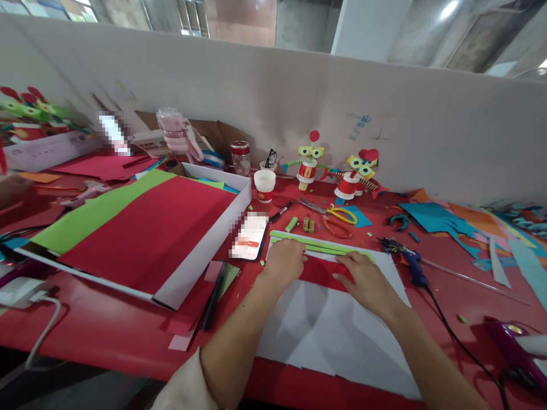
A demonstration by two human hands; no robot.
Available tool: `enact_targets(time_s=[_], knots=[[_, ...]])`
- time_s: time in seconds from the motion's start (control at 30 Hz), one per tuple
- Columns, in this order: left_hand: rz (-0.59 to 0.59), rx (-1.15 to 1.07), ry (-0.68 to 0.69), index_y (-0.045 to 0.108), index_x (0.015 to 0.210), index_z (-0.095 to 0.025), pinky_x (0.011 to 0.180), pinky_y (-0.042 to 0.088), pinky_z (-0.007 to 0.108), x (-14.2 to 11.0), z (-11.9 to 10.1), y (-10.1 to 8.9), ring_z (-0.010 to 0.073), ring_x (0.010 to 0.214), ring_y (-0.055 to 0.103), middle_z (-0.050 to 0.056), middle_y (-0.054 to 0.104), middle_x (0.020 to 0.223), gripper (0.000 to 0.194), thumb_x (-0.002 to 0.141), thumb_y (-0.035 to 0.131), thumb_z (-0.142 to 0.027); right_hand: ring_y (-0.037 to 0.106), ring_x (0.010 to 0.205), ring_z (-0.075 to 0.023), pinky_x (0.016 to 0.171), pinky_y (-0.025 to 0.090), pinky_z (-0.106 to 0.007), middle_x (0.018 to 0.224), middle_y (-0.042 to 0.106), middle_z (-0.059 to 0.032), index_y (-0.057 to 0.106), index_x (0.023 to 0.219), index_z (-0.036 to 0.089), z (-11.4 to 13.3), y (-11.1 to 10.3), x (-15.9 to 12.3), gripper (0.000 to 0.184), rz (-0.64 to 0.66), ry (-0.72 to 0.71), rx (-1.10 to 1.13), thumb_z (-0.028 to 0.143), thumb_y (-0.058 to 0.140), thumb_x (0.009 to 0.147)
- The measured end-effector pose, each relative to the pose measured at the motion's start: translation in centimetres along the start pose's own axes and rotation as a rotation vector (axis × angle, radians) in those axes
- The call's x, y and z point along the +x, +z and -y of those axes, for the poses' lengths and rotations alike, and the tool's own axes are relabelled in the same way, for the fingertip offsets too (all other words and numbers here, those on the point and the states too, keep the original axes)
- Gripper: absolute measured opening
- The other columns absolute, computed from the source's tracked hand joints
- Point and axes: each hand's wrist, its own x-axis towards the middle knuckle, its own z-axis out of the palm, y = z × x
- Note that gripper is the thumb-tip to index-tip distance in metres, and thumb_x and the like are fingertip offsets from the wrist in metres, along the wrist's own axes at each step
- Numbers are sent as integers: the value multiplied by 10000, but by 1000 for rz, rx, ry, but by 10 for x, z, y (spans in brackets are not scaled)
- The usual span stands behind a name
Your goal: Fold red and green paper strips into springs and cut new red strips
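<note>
My left hand (287, 259) has its fingers curled in against the left side of a red paper strip (325, 273); what is between them, if anything, is hidden. On the strip's right side my right hand (361, 279) rests with thumb and fingers apart. The red paper lies across white sheets (316, 324) on the table. Long green paper strips (320, 246) run along the far edge of the sheets, just beyond both hands. Small folded green paper pieces (308, 224) sit farther back, near scissors with yellow and orange handles (342, 215).
Left of my hands are a phone (251, 236) and a white box (188, 276) bearing red and green paper. A glue gun (412, 265) with its cord lies to the right. Paper-cup figures (307, 168) and a white cup (265, 185) stand at the back. Another person's hand (12, 191) shows far left.
</note>
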Motion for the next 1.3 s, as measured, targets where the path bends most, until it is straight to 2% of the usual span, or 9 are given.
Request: enact_targets(time_s=[0.17, 0.33, 0.57, 0.7, 0.87, 1.03, 1.1, 1.2, 1.3], knots=[[-32, 17, 89, 683, 843, -173, 743, 492, 327, -3, -9, 3, 230, 855, 643, 82, 684, 867, 187, 820, 591, -334, 547, 1080, -293, 893, 462, -447, 1171, 602, -154, 602, 1187, 146, -1, 18, 3, 348, -132, 3, 34, 306, 470, 907], [-31, -3, 171, 690, 863, -182, 786, 485, 335, -4, -12, 10, 237, 918, 609, 72, 669, 913, 168, 753, 679, -308, 566, 1060, -275, 892, 460, -439, 1148, 640, -99, 633, 1133, 203, -8, 17, -2, 322, -136, 3, 103, 358, 555, 862], [-33, -40, 140, 676, 913, -169, 820, 474, 328, -1, -11, 13, 228, 952, 576, 82, 646, 948, 151, 771, 640, -202, 545, 1009, -282, 835, 454, -421, 1069, 634, -111, 621, 1169, 195, -16, 21, 5, 360, -195, -14, 128, 345, 582, 844], [-35, -52, 126, 661, 907, -163, 839, 467, 326, 0, -13, 12, 226, 970, 553, 82, 628, 974, 139, 773, 630, -184, 541, 903, -257, 802, 438, -400, 913, 631, -93, 697, 982, 203, -21, 23, 10, 216, -273, -31, 157, 288, 526, 879], [-231, -175, 218, 605, 1072, -181, 896, 450, 354, 1, -15, 14, 224, 1024, 519, 74, 608, 1086, 288, 787, 628, -221, 544, 860, -232, 789, 419, -381, 863, 633, -76, 684, 828, 197, -18, 15, 8, 201, -356, -41, 182, 272, 510, 894], [-357, -264, 315, 657, 839, -191, 860, 457, 339, -2, -19, 10, 186, 891, 563, 50, 669, 902, 225, 867, 444, -124, 558, 833, -213, 786, 411, -369, 823, 662, -55, 671, 805, 205, -10, 1, 2, 188, -401, -136, 168, 230, 507, 893], [-449, -276, 266, 654, 943, -201, 883, 447, 343, -3, -16, 6, 190, 940, 566, 50, 677, 979, 287, 849, 413, -76, 561, 812, -206, 778, 422, -361, 798, 670, -53, 677, 800, 201, -7, -5, -2, 194, -448, -198, 144, 208, 506, 890], [-656, -274, 12, 496, 1275, -187, 958, 411, 371, -1, -5, -4, 216, 1108, 514, 85, 608, 1208, 460, 836, 413, -75, 566, 795, -205, 765, 437, -359, 804, 689, -57, 692, 833, 190, 2, -13, -14, 195, -503, -278, 69, 175, 506, 887], [-620, -204, -121, 500, 1285, -170, 952, 412, 393, 3, 5, -8, 243, 1101, 529, 109, 612, 1202, 462, 833, 437, -104, 589, 788, -201, 754, 450, -362, 830, 704, -58, 699, 872, 185, 17, -13, -34, 215, -504, -365, 32, 147, 488, 887]])
